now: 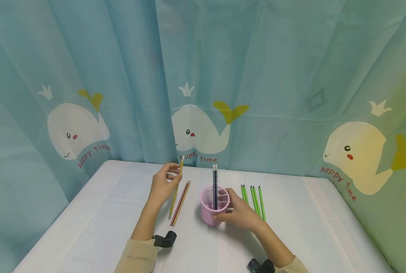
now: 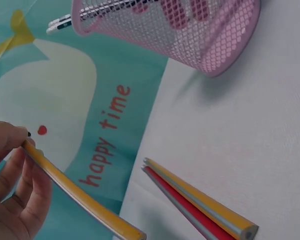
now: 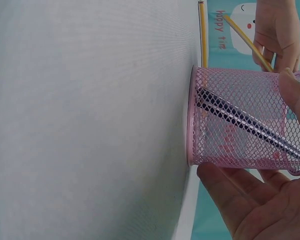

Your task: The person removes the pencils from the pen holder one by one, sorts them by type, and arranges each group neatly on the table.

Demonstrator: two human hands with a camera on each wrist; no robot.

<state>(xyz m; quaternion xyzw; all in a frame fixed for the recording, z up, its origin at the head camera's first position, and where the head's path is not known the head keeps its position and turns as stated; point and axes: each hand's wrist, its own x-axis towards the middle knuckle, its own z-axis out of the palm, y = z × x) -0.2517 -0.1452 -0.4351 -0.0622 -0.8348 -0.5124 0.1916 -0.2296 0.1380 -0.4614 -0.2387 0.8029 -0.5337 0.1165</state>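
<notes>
My left hand [image 1: 162,186] pinches a yellow pencil [image 2: 82,196] between thumb and fingers near its upper end. The pencil stands tilted, its lower end close to the tabletop. Just right of it, a red pencil and a yellow pencil [image 1: 181,203] lie side by side on the table. My right hand [image 1: 241,213] grips a pink mesh pencil cup [image 1: 207,217], thumb on the near side and fingers round the far side. Upright on the table, the cup holds two dark pencils [image 1: 215,184]; the right wrist view shows them leaning inside through the mesh [image 3: 240,117].
Several green pencils [image 1: 255,199] lie on the table right of the cup, partly behind my right hand. The white-covered table [image 1: 87,223] ends at a blue-green curtain [image 1: 274,144] printed with whales. Each wrist wears a black camera [image 1: 166,239].
</notes>
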